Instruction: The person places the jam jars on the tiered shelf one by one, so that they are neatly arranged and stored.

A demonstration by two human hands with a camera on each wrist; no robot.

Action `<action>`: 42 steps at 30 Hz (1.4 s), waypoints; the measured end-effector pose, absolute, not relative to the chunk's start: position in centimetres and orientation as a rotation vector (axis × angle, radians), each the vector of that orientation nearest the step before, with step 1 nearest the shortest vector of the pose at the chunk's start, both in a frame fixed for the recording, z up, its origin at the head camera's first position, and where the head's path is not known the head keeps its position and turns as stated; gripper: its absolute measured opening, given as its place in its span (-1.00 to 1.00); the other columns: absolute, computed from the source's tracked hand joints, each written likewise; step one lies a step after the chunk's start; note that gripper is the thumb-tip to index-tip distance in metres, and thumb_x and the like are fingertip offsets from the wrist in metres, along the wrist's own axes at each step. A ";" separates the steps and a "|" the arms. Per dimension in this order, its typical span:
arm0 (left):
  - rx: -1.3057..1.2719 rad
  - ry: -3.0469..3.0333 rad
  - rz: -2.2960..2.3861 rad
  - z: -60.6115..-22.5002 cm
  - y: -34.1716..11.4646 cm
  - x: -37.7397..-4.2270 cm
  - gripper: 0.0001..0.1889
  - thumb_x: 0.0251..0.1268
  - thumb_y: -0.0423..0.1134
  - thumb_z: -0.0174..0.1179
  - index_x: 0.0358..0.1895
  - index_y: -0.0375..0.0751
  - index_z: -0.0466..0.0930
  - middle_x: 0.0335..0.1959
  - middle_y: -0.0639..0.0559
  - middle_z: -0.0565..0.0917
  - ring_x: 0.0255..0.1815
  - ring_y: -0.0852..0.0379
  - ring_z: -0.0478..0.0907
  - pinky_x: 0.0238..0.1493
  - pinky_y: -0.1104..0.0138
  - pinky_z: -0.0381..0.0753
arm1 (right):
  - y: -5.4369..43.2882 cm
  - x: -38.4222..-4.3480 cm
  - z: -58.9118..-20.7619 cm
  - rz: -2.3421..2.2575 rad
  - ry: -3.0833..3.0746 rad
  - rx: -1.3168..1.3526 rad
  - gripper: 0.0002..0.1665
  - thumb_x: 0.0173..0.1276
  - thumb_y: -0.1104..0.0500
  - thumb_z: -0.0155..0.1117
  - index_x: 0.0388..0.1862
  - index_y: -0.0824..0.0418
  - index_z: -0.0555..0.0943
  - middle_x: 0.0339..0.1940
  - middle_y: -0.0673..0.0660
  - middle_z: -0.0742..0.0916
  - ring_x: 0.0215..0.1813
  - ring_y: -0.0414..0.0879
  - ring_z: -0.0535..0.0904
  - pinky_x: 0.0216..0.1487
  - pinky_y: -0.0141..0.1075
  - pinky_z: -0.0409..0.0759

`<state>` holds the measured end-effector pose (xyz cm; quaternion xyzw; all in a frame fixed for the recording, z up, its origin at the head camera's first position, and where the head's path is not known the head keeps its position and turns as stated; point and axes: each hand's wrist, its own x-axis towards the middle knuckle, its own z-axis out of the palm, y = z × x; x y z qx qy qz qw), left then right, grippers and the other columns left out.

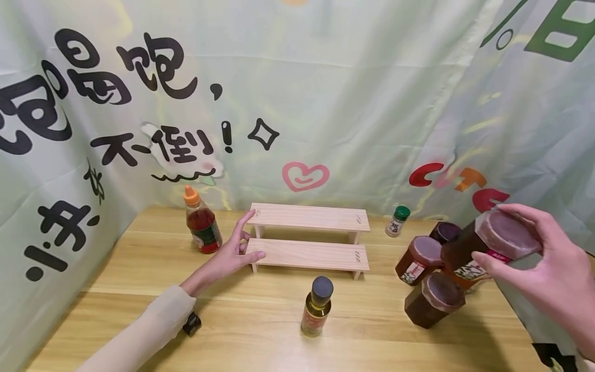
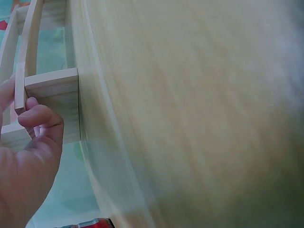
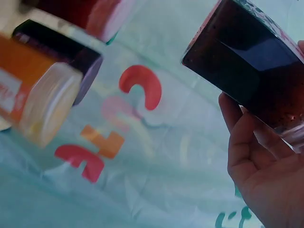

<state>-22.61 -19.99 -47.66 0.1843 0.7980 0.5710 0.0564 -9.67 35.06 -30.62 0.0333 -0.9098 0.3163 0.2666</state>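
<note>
My right hand point(image 1: 553, 268) holds a dark jar point(image 1: 461, 247) with a pale, film-covered lid, lifted and tilted above the other jars on the right. In the right wrist view, the fingers wrap under the same jar point(image 3: 247, 66). A two-tier wooden step rack point(image 1: 309, 254) stands mid-table. My left hand point(image 1: 232, 253) grips its left end, thumb on the lower board and fingers reaching toward the upper one. Curled fingers around the board's edge point(image 2: 26, 61) show in the left wrist view.
Two dark jars point(image 1: 420, 258) point(image 1: 434, 299), a dark-lidded one point(image 1: 445, 232) and a partly hidden orange one point(image 3: 28, 80) cluster right. A green-capped shaker point(image 1: 397, 221) stands behind. Left is a red sauce bottle point(image 1: 203, 227); in front, a black-capped bottle point(image 1: 316, 307). Curtains enclose the table.
</note>
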 end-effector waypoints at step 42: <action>0.503 2.093 1.885 -47.2 -19.7 -22.4 0.20 0.51 -0.44 0.40 0.72 0.72 -0.25 -0.10 -0.09 0.08 -0.43 -0.22 0.74 -0.30 -0.16 0.82 | 16.5 -22.6 -32.7 1.101 -2.470 0.713 -0.02 0.17 0.08 0.76 0.55 -0.09 0.49 0.20 0.04 0.73 0.06 0.00 0.72 -0.02 0.09 0.73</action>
